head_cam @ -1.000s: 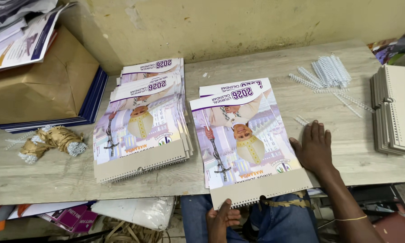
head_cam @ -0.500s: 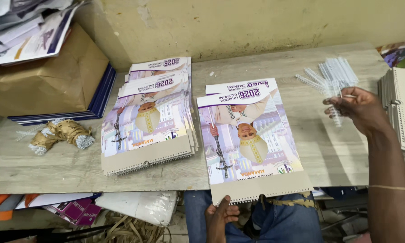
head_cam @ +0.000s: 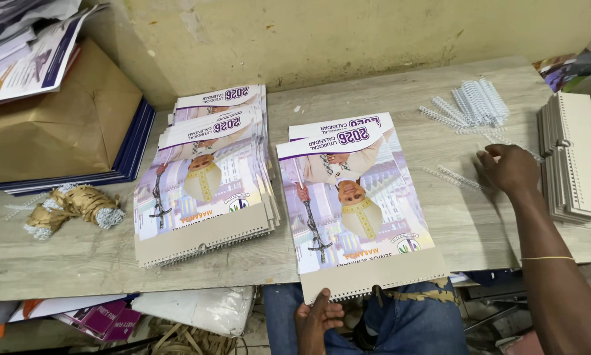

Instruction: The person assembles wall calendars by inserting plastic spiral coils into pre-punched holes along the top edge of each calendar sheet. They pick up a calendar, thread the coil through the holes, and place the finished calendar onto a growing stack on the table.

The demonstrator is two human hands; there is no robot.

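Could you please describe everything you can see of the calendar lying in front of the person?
The calendar lies flat on the wooden table, its punched grey backing-board edge overhanging toward the person. It is glossy printed paper in purple and white with a robed figure, stacked on a second copy. The left hand holds its near edge; the right hand is apart, by white binding coils.

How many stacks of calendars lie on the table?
2: a finished stack at left, and a stack in front of the person, held by the left hand. Sheets beneath cannot be counted.
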